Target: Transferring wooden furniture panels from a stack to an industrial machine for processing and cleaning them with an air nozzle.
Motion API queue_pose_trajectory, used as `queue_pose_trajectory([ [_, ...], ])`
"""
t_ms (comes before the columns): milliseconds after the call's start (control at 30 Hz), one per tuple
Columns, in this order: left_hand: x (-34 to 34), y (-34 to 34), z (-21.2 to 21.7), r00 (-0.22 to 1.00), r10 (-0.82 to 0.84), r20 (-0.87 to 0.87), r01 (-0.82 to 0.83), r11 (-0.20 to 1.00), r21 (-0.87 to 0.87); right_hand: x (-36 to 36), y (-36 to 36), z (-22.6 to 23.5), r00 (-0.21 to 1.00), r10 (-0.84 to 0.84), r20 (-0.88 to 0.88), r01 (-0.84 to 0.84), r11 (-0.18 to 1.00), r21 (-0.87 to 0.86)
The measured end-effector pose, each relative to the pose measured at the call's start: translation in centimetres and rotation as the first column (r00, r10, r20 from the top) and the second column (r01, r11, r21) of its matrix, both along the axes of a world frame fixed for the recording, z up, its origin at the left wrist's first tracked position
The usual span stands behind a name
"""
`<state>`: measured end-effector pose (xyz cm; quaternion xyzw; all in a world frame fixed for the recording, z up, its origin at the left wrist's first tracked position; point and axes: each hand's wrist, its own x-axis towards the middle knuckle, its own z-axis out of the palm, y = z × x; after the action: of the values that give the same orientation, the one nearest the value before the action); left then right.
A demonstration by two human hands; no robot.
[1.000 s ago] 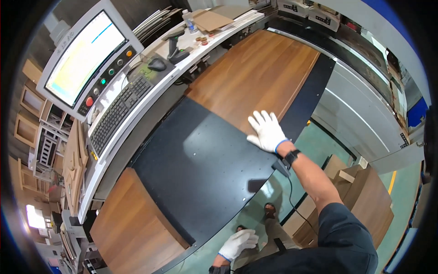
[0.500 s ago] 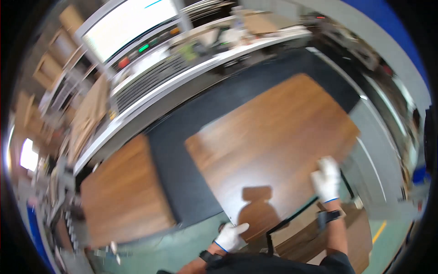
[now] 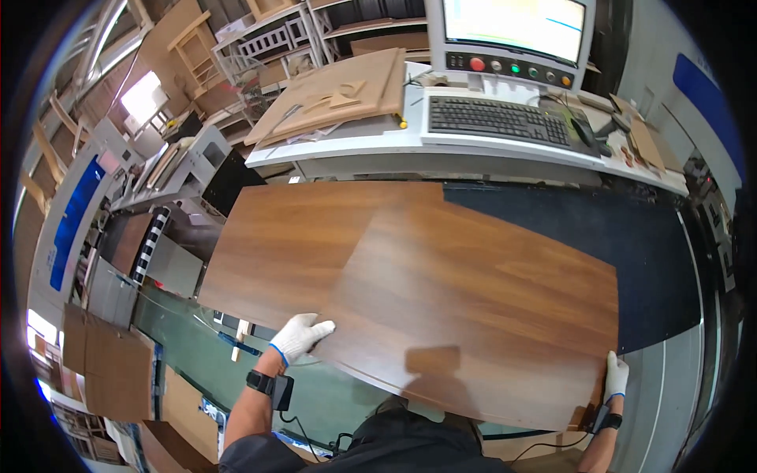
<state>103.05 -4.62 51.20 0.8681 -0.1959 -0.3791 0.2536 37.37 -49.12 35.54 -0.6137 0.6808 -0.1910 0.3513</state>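
A large brown wood-grain panel [image 3: 481, 292] lies at a slant in front of me, its left part overlapping a second matching panel [image 3: 284, 236]. My left hand [image 3: 300, 337], in a white glove, is closed on its near left corner, thumb on top and the other fingers partly hidden at the edge. At the opposite end, my right hand [image 3: 617, 375], also gloved in white, holds the right edge near the front corner. The fingers under that edge are out of sight. Both wrists carry black straps with small devices.
Beneath the panels is a black bench surface [image 3: 654, 252]. Behind it stands a white desk [image 3: 363, 148] with a keyboard [image 3: 497, 118], a monitor [image 3: 512, 27] with buttons, and stacked tan boards [image 3: 339, 87]. Cardboard [image 3: 110, 370] stands at the lower left; grey metal [image 3: 670, 386] borders the right.
The held panel has moved left across the black gap onto the other panel. My right hand went from the panel's near right area to its right edge. My view has turned left.
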Motion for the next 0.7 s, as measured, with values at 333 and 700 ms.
queue_pose_trajectory([
  [333, 15.5, 9.7, -5.2, 0.533, -0.306, 0.789, -0.105, 0.901, 0.42, 28.5, 6.1, 2.8, 0.961, 0.236, 0.146, -0.222, 0.969, -0.105],
  [700, 27.1, 22.5, -7.8, 0.724, 0.174, 0.667, -0.452, 0.85, 0.269, 48.0, 13.0, 5.5, 0.78, 0.534, -0.327, -0.593, 0.797, -0.112],
])
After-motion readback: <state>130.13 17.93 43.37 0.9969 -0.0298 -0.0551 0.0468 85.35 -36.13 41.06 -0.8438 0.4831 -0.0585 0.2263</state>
